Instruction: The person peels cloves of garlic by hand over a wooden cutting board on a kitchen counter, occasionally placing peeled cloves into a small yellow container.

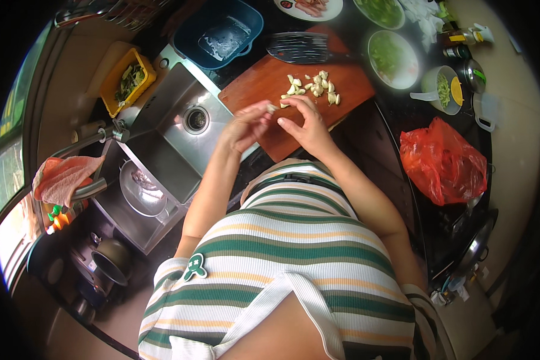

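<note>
Over the near left part of a reddish-brown wooden cutting board (247, 90), my left hand (252, 126) pinches a small pale garlic clove (271, 107) between thumb and fingertips. My right hand (308, 126) is just to the right, thumb and index finger apart, its curled index fingertip close to the cloves. Whether its other fingers touch a clove is unclear. Garlic cloves (317, 85) lie in loose groups on the board beyond both hands. A cleaver (297, 47) with a wet, dark blade rests across the far side of the board, its handle pointing right.
A steel double sink (171, 135) is at left, with a yellow basket (150, 74) of scraps beside it. The blue basin (180, 40) stands beyond. Plates of cut greens (384, 51), a white strainer cup (425, 85) and a red plastic bag (441, 164) are at right.
</note>
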{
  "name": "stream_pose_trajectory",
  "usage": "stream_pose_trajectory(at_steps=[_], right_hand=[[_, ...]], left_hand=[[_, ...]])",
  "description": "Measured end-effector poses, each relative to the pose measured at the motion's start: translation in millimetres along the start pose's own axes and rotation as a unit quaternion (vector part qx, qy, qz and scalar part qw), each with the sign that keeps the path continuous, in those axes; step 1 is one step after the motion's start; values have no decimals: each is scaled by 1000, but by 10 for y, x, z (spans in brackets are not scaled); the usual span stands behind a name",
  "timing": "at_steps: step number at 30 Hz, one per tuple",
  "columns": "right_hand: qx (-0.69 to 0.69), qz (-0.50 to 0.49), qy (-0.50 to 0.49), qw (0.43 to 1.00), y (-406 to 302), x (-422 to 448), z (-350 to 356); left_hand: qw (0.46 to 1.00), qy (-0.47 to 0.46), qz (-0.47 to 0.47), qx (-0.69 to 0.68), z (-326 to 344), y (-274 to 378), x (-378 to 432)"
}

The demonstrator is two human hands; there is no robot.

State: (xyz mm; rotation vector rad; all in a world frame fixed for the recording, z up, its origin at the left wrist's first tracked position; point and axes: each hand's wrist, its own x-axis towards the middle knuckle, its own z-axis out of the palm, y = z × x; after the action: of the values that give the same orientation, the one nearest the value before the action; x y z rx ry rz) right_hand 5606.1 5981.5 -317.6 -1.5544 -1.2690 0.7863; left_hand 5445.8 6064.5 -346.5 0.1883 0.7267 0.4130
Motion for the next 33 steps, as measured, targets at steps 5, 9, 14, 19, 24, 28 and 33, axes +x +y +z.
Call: stream_pose_trajectory(at_steps=[5, 9, 14, 19, 24, 28, 33], right_hand=[[-96, 152, 55, 982, 288, 65, -443], [-274, 78, 69, 956, 537, 249, -571], [-351, -48, -16, 935, 565, 411, -525], [-378, -32, -39, 925, 487, 396, -573], [-378, -26, -40, 925, 585, 388, -593], [-389, -19, -28, 921, 605, 358, -601], [-396, 9, -8, 918, 615, 345, -569]], left_hand=[[853, 245, 397, 233, -239, 1001, -184], [651, 377, 569, 333, -818, 1950, -384], [483, 523, 384, 587, -1082, 2593, -337], [412, 558, 451, 562, -1052, 2513, -287], [353, 508, 581, 529, -745, 2321, -333], [486, 341, 591, 546, -57, 1433, -134], [711, 192, 419, 530, 377, 281, 220]])
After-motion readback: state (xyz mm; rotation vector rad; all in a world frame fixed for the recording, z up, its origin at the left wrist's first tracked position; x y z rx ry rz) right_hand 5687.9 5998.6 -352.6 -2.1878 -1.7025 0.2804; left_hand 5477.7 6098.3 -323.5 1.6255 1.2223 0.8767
